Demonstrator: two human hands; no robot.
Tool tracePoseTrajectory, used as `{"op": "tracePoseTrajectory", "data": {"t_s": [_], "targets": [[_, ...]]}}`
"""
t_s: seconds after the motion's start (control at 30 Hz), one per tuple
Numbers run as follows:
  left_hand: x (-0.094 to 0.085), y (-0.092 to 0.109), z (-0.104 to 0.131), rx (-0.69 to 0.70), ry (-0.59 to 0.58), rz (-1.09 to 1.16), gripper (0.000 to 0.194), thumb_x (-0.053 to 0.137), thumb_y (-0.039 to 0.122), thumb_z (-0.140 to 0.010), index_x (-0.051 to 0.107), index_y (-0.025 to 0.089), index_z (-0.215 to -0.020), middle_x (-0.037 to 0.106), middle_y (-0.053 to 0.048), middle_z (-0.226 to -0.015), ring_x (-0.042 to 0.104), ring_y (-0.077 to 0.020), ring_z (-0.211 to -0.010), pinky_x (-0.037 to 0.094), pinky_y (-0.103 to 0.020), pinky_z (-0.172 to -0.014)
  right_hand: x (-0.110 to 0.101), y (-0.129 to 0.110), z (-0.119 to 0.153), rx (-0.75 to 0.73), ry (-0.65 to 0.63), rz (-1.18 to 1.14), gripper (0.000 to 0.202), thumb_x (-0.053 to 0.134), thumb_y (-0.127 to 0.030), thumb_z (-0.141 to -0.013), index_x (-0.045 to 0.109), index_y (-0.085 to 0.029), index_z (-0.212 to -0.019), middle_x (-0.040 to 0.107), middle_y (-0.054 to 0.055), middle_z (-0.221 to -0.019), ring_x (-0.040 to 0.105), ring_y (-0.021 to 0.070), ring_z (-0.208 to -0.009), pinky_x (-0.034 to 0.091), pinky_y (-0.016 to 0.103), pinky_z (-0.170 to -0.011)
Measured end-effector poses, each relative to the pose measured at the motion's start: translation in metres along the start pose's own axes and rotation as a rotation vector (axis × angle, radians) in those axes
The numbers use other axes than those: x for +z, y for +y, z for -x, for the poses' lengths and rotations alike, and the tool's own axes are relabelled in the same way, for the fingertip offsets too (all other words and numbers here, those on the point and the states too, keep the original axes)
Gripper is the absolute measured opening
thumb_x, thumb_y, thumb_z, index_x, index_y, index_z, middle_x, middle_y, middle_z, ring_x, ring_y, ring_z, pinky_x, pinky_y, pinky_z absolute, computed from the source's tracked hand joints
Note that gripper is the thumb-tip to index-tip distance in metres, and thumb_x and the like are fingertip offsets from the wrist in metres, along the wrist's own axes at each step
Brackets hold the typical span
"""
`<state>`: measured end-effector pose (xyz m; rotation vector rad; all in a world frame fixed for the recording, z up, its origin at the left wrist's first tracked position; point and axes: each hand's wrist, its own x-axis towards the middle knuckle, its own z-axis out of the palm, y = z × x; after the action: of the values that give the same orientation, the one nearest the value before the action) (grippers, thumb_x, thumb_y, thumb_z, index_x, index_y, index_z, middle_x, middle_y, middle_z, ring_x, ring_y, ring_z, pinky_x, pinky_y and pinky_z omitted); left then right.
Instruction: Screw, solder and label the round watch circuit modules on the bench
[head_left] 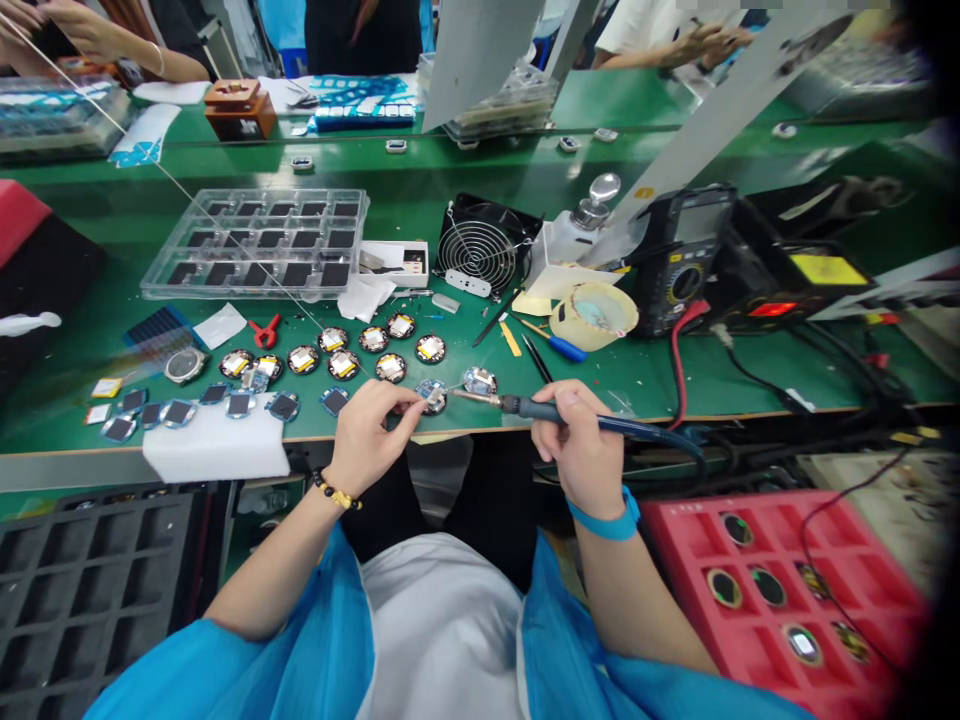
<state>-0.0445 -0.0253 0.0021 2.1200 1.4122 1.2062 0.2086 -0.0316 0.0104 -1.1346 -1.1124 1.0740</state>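
My right hand [577, 440] is wrapped round a soldering iron [540, 408], whose metal tip points left over the front edge of the green bench. Just left of that tip lies a small round circuit assembly [431, 395]. My left hand [376, 425] has thumb and forefinger pinched at this assembly's left side; what they hold, if anything, is too small to name. A second round board [480, 381] sits right behind the iron's tip. Several round black units [343, 363] with white and yellow tops stand behind and left of my left hand.
Behind are a clear compartment tray [255, 290], a black fan [480, 245], a yellowish bowl [592, 315] and a multimeter [682, 265]. Tweezers [536, 358] lie near my right hand. A red foam tray [787, 600] is low right. Other people's hands show across the bench.
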Motion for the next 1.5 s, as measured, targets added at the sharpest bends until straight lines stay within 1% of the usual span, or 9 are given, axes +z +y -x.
{"op": "tracePoseTrajectory", "data": {"t_s": [0.6, 0.7, 0.8, 0.87, 0.93, 1.0, 1.1, 1.23, 1.5], "targets": [[0.000, 0.001, -0.001, -0.007, -0.009, -0.019, 0.014, 0.066, 0.029, -0.103, 0.072, 0.022, -0.093, 0.070, -0.002, -0.080, 0.061, -0.0167, -0.076, 0.050, -0.033, -0.073, 0.000, 0.002, 0.000, 0.009, -0.010, -0.025, 0.029, 0.057, -0.043, -0.105, 0.065, -0.021, -0.089, 0.036, -0.010, -0.043, 0.035, 0.0099, -0.035, 0.029, 0.025, -0.042], [0.002, 0.000, 0.000, -0.043, 0.074, -0.014, 0.010, 0.064, 0.027, -0.103, 0.073, 0.023, -0.104, 0.074, -0.005, -0.100, 0.067, -0.0185, -0.089, 0.055, -0.033, -0.076, -0.002, 0.000, -0.001, 0.010, -0.015, -0.027, 0.026, 0.058, -0.041, -0.104, 0.066, -0.021, -0.089, 0.036, -0.009, -0.044, 0.035, 0.0102, -0.038, 0.029, 0.026, -0.044], [0.004, -0.001, 0.003, -0.040, 0.189, -0.045, 0.030, 0.063, 0.024, -0.101, 0.065, 0.024, -0.132, 0.065, -0.013, -0.137, 0.064, -0.0255, -0.125, 0.060, -0.039, -0.092, -0.008, -0.001, -0.001, 0.003, -0.036, -0.021, 0.019, 0.064, -0.039, -0.099, 0.067, -0.021, -0.093, 0.038, -0.008, -0.049, 0.037, 0.0112, -0.043, 0.033, 0.026, -0.046], [0.006, -0.002, 0.004, -0.009, 0.219, -0.102, 0.040, 0.066, 0.024, -0.099, 0.060, 0.024, -0.139, 0.060, -0.015, -0.142, 0.059, -0.0289, -0.133, 0.058, -0.045, -0.102, -0.013, -0.001, -0.001, -0.002, -0.051, -0.013, 0.015, 0.067, -0.036, -0.095, 0.068, -0.021, -0.095, 0.040, -0.008, -0.051, 0.039, 0.0121, -0.046, 0.035, 0.027, -0.049], [0.007, -0.002, 0.004, 0.009, 0.189, -0.133, 0.041, 0.069, 0.027, -0.098, 0.060, 0.024, -0.139, 0.063, -0.014, -0.133, 0.062, -0.0289, -0.128, 0.057, -0.047, -0.104, -0.019, 0.000, -0.001, -0.003, -0.067, 0.009, 0.015, 0.068, -0.036, -0.094, 0.068, -0.021, -0.095, 0.042, -0.007, -0.053, 0.041, 0.0128, -0.048, 0.035, 0.028, -0.051], [0.007, -0.002, 0.002, 0.011, 0.097, -0.144, 0.042, 0.070, 0.031, -0.099, 0.060, 0.024, -0.138, 0.065, -0.013, -0.128, 0.064, -0.0285, -0.123, 0.057, -0.047, -0.105, -0.023, 0.001, 0.000, -0.005, -0.087, 0.034, 0.016, 0.069, -0.036, -0.094, 0.068, -0.021, -0.095, 0.043, -0.007, -0.054, 0.042, 0.0133, -0.049, 0.035, 0.029, -0.052], [0.008, -0.001, -0.002, 0.032, -0.041, -0.185, 0.047, 0.070, 0.037, -0.099, 0.057, 0.023, -0.143, 0.066, -0.014, -0.134, 0.062, -0.0306, -0.127, 0.054, -0.049, -0.109, -0.025, 0.003, 0.000, -0.011, -0.116, 0.043, 0.015, 0.068, -0.035, -0.095, 0.069, -0.020, -0.095, 0.044, -0.006, -0.055, 0.042, 0.0134, -0.050, 0.035, 0.029, -0.052], [0.008, -0.001, -0.006, 0.054, -0.145, -0.230, 0.047, 0.067, 0.039, -0.101, 0.056, 0.023, -0.145, 0.073, -0.011, -0.131, 0.065, -0.0310, -0.120, 0.053, -0.051, -0.107, -0.024, 0.002, 0.001, -0.023, -0.146, 0.032, 0.011, 0.067, -0.031, -0.096, 0.070, -0.020, -0.096, 0.046, -0.006, -0.055, 0.043, 0.0129, -0.051, 0.036, 0.029, -0.054], [0.007, -0.001, -0.003, 0.071, -0.099, -0.164, 0.043, 0.069, 0.028, -0.099, 0.060, 0.025, -0.141, 0.074, -0.007, -0.134, 0.068, -0.0268, -0.122, 0.053, -0.045, -0.109, -0.020, -0.006, 0.006, -0.068, -0.168, 0.106, 0.011, 0.066, -0.031, -0.094, 0.069, -0.021, -0.093, 0.055, -0.003, -0.058, 0.047, 0.0129, -0.052, 0.034, 0.027, -0.053]]}}
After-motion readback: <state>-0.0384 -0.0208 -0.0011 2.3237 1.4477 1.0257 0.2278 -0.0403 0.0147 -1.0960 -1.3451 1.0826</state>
